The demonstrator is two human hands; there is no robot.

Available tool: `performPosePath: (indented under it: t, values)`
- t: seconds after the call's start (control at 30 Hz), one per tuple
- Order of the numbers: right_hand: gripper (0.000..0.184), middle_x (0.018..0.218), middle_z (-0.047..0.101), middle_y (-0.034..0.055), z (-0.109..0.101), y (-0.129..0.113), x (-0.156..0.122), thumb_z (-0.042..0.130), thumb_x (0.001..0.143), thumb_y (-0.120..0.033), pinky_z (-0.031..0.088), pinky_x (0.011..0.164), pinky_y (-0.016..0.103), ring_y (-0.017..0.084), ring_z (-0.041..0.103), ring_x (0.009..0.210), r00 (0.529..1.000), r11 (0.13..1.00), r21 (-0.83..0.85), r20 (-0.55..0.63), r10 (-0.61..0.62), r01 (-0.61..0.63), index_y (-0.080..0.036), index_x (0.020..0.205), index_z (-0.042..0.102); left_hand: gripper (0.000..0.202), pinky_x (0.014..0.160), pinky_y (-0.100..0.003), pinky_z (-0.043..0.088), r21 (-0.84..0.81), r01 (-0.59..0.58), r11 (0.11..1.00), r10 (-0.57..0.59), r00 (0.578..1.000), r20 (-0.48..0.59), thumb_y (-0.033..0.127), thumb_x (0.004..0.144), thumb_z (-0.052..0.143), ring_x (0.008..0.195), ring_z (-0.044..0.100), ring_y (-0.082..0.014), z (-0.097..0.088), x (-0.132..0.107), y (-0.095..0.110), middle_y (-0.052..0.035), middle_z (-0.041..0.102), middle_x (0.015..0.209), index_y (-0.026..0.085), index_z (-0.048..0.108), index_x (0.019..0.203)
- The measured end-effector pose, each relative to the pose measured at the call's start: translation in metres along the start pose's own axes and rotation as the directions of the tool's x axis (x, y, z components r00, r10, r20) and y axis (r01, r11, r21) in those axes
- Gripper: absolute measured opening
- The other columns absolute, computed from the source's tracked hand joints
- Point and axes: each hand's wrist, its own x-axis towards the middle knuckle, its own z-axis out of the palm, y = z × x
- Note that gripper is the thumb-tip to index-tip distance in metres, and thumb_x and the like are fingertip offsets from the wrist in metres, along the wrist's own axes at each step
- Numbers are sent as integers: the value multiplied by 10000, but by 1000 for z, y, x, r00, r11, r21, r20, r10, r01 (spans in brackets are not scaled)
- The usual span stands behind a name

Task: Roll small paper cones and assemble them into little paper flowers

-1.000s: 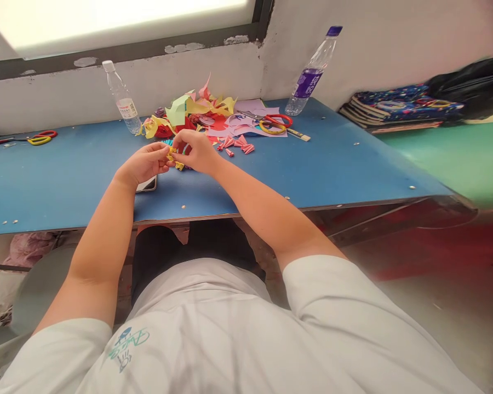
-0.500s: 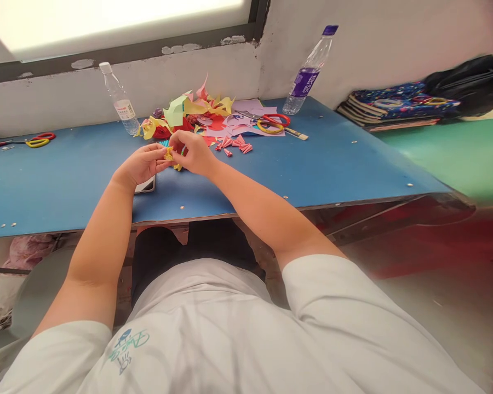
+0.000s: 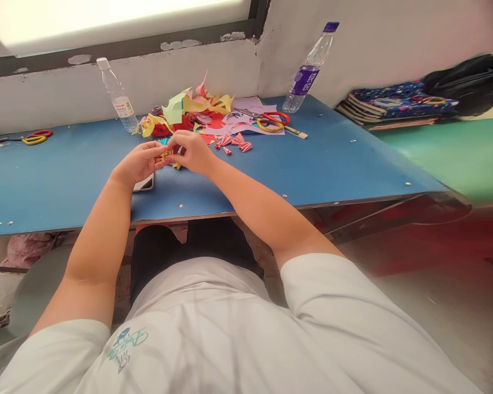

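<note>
Above the front part of the blue table, my left hand and my right hand meet fingertip to fingertip. Between them they pinch a small piece of yellow folded paper, mostly covered by the fingers. More yellow paper shows just below my right fingers, and a bit of blue folded paper peeks out behind the hands. Several pink folded paper pieces lie to the right of my right hand. Under my left wrist a phone-like flat object is partly hidden.
Behind the hands is a heap of coloured paper, with red-and-yellow scissors on purple sheets. A white-capped bottle and a purple-labelled bottle stand at the back. Another pair of scissors lies far left. Notebooks are stacked at right.
The fingers of both hands have drawn closer around the yellow paper, covering more of it. The view has shifted slightly; the things on the table lie as before.
</note>
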Motion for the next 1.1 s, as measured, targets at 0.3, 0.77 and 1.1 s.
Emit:
performPosePath:
  t: [0.3, 0.77, 1.1]
  values:
    - [140, 1189, 794, 113, -4, -1, 1, 760, 1149, -364, 617, 1052, 458, 311, 709, 1125, 999, 997, -65, 26, 42, -40, -233, 1098, 759, 426, 1105, -314, 790, 26, 5, 1000, -5, 1000, -14, 321, 1008, 1146, 994, 956, -192, 2, -3, 0, -78, 888, 1042, 191, 745, 949]
    - [176, 1116, 804, 51, 10, 16, 3, 741, 1023, -186, 650, 957, 368, 224, 732, 961, 995, 1000, -5, -98, -8, 7, -229, 1187, 691, 230, 1044, -289, 795, -14, -21, 1000, 22, 998, 64, 284, 975, 1058, 999, 956, -186, -9, 6, -5, -74, 929, 1056, 183, 857, 1022]
    - [102, 1071, 799, 46, 7, 18, 1, 755, 1100, -213, 673, 980, 393, 242, 746, 978, 990, 999, 0, -133, -48, 48, -254, 1118, 663, 486, 945, -319, 793, 27, -30, 999, 27, 996, 89, 487, 863, 1197, 985, 973, -226, -12, 6, -6, -71, 950, 1063, 206, 852, 1060]
